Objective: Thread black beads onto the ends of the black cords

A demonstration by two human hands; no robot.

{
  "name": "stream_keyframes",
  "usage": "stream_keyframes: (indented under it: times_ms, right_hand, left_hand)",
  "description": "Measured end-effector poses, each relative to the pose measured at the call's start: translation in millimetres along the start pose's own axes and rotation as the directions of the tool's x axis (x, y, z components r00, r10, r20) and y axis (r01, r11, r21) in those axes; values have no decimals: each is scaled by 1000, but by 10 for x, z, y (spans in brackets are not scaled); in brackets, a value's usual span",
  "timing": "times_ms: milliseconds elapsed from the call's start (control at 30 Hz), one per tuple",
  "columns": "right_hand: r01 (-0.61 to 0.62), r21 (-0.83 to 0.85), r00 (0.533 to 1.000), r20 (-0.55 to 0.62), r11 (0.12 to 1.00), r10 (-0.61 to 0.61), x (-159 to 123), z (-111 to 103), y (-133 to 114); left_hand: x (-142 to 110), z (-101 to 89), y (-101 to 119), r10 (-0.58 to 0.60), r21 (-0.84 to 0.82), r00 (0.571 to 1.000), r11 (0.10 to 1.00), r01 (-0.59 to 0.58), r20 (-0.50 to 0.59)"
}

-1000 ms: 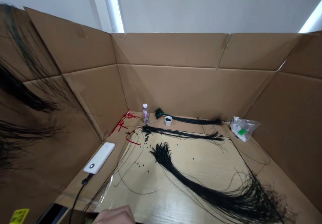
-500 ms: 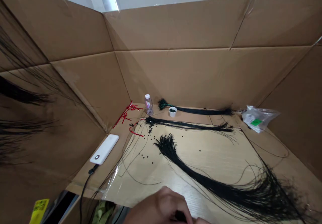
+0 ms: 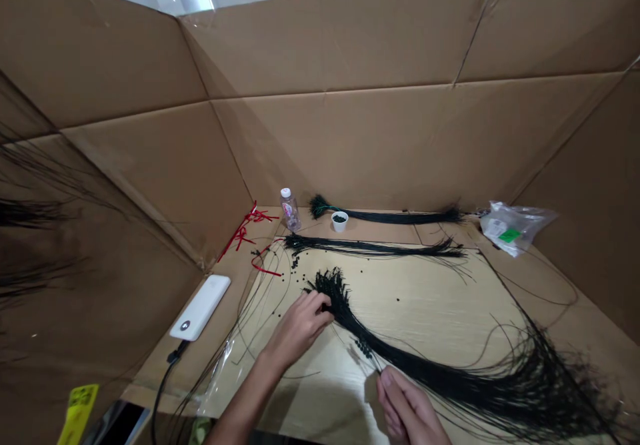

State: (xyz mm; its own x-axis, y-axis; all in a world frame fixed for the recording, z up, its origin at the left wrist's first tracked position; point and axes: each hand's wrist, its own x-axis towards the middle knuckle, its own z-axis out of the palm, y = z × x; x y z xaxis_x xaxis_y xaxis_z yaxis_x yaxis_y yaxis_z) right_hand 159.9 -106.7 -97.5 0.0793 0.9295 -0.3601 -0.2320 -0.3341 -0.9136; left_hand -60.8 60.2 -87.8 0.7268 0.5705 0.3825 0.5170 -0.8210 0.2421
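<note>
My right hand (image 3: 407, 408) is closed in a pinch on a few thin dark stems with a beaded, dark green tip (image 3: 364, 348), which points up and left over the table. My left hand (image 3: 303, 325) reaches to the tufted head of a large bundle of black wire-like stems (image 3: 405, 355). Its fingers are curled at the left edge of that head, and what lies between the fingertips is hidden. The big bundle runs diagonally from the middle of the table to the lower right, where its ends fan out.
Behind lie a thinner black bundle (image 3: 370, 245) and a green-headed bundle (image 3: 400, 218). A white cup (image 3: 340, 222) holds dark bits, beside a clear bottle (image 3: 290, 211). Red ribbons (image 3: 245, 228), a white power bank (image 3: 201, 306) and a plastic bag (image 3: 515, 228) sit around. Cardboard walls (image 3: 325, 145) enclose the table.
Both hands have come up from the bottom edge into view. The left has moved to the bundle's head, and the right now shows beaded stems in its pinch. The view has shifted slightly.
</note>
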Motion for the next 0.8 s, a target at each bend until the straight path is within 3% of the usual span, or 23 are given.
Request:
stream_keyframes:
  times_ms: [133,300,467,567,633,800]
  right_hand:
    - [184,-120,982,-14,975,-187,113,24,-215]
    - [427,-400,889,21,811,-458,372,181,-384]
    - [410,-489,901,89,770,-424,544,305,-184]
    - [390,-501,911,86,773,-404,528,299,-43]
    - [382,-499,914,77,778,-399,497,291,12]
    - [363,-468,920,44,806,-389,438,289,48]
  left_hand:
    - [-111,-33,96,38,53,999,998,-36,-35]
    - [-311,-89,428,119,96,991,989,-113,-61]
    - [-441,-87,646,37,-79,999,996,-34,37]
    - [-451,-201,595,-83,-208,990,972,106,115]
    - [-405,-268,500,-112,-171,985,976,134,134]
    - [-189,-230,295,85,42,963,994,-99,256]
